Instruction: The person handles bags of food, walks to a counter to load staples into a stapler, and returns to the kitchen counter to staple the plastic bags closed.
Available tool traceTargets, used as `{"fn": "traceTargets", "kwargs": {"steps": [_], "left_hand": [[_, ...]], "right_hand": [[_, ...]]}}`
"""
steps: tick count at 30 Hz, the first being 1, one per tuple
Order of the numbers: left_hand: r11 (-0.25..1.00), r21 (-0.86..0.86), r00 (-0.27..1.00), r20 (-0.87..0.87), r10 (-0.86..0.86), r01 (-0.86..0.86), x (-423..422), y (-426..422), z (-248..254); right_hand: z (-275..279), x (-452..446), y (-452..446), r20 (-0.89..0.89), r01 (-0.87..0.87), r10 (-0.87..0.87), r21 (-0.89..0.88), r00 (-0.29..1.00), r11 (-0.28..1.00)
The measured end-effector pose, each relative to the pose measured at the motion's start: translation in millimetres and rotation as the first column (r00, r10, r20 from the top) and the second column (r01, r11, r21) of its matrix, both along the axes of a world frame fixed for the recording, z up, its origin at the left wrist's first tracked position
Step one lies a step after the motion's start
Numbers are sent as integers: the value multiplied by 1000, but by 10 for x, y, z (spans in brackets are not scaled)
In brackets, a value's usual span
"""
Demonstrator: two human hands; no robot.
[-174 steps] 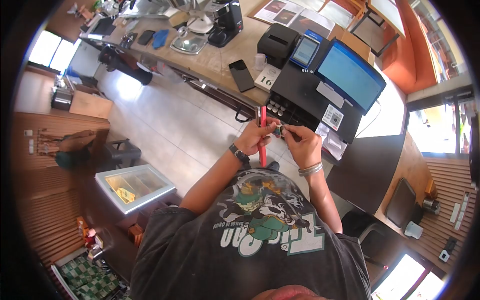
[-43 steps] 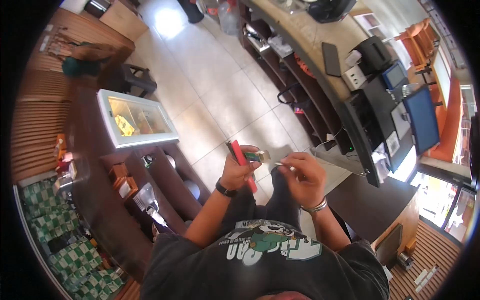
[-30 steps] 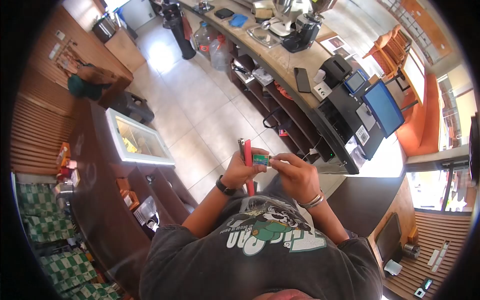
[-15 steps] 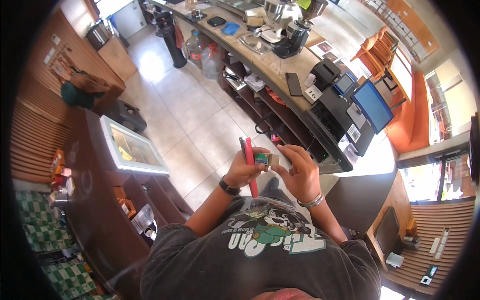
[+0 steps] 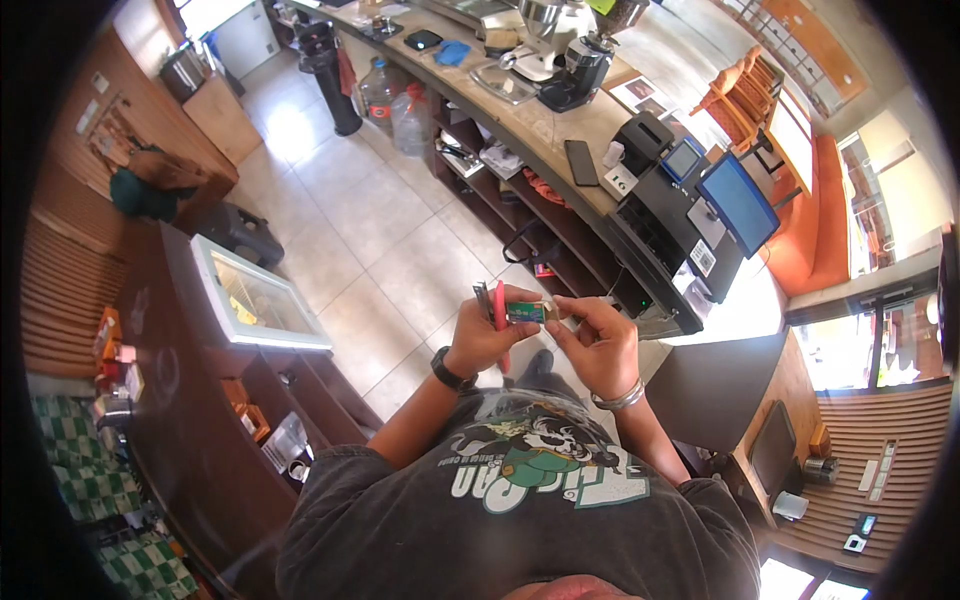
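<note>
Left hand [image 5: 478, 337] clamps a small green box [image 5: 525, 312] and a red slender object [image 5: 500, 305], partly hidden by fingers. Right hand [image 5: 602, 345] meets the box's end; its pinch cannot be confirmed.

Here's a dark, faded graphic T-shirt [image 5: 480, 550], watch and metal bangles at the wrists!
And look at that chest: big white letters [image 5: 610, 485] edged in green, upside down in this view, smaller print beside them, and above, a black-and-white cartoon figure [image 5: 545, 440] with a patch of green. Loose short sleeves [image 5: 335, 490], a black watch [image 5: 447, 370] on the left wrist, silvery bangles [image 5: 622, 397] stacked on the right, and down below, a dark shoe [image 5: 543, 360]!
</note>
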State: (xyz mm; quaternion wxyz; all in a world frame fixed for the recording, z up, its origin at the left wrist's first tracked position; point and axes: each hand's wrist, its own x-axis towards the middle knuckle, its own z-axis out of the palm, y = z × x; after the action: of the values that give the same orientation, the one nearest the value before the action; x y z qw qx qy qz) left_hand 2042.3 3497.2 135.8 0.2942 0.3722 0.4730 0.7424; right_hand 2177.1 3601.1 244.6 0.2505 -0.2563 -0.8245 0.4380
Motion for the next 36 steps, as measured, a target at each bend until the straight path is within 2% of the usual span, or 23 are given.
{"fn": "traceTargets", "kwargs": {"steps": [2,4,8,11,13,14,16,20,25,29,32,34,35,36], "left_hand": [[995,-97,996,86,-10,18,9,-53,186],[985,-166,991,127,-34,54,6,-79,307],[989,-145,995,102,-11,26,23,-55,274],[994,-111,1000,27,-4,7,32,-30,246],[998,-40,999,-18,38,-39,49,-11,257],[998,-41,999,-16,37,-38,49,-12,256],[999,-43,1000,2,29,-29,51,-20,252],[996,-86,999,50,-2,6,39,-38,279],[997,-71,1000,7,21,-21,21,-17,266],[998,-63,1000,27,15,-13,11,-4,263],[998,-61,999,-37,32,-34,15,22,245],[985,-170,998,-69,0,-12,3,31,257],[985,-172,998,-64,-15,4,15,61,215],[989,-139,989,-146,28,-49,32,116,144]], "right_hand": [[-68,-5,16,-35,-35,37,45,999,998],[-136,-13,9,-52,19,-14,87,999,996],[-172,-54,-22,-100,62,-55,75,994,995],[-224,-61,-26,-135,64,-68,-31,989,997],[-290,-58,-23,-138,97,-125,-196,982,976],[-278,-55,-30,-137,98,-126,-197,983,976],[-225,-63,-59,-98,139,-142,-45,985,989],[-239,-94,-97,-103,129,-120,81,987,988],[-253,-147,-133,-131,170,-136,301,982,938],[-289,-139,-100,-92,160,-144,206,985,965],[-281,-138,-94,-93,188,-175,157,980,969],[-321,-119,-50,-93,217,-203,170,975,961],[-345,-98,-27,-88,231,-218,169,972,958],[-377,-76,0,-101,248,-241,66,965,966]]}}
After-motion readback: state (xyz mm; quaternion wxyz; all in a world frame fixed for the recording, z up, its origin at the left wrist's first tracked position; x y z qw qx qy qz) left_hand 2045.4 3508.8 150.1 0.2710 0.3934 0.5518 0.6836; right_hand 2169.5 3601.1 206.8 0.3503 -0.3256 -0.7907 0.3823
